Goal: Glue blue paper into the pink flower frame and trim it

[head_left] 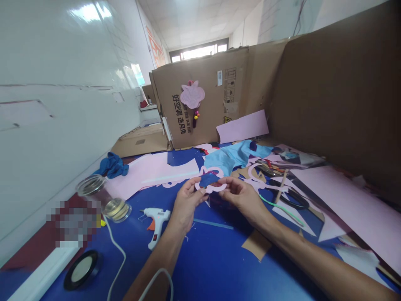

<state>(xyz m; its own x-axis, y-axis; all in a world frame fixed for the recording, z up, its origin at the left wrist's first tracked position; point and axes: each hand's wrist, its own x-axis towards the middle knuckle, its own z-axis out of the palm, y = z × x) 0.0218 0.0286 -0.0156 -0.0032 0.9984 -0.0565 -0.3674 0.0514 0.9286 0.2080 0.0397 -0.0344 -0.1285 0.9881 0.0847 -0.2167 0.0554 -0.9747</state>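
Note:
Between my two hands is a pink cut-out frame (222, 187) with a wavy, cloud-like outline and an open middle. My left hand (189, 200) pinches its left side, thumb along the lower edge. On the right side, the fingers of my right hand (241, 194) are closed on the rim. The blue table shows through the opening. A white glue gun (158, 223) with an orange trigger lies left of my left forearm. Below my hands, a thin translucent strip (213, 224) lies on the table.
Large pink sheets (150, 171) lie behind my hands, beside a light-blue cloth (230, 154). At right are pink offcuts, scissors (294, 198) and a green pipe-cleaner-like strip (283, 210). A clear jar (103, 196) and black tape roll (81, 269) stand left. Cardboard (206, 96) walls the back.

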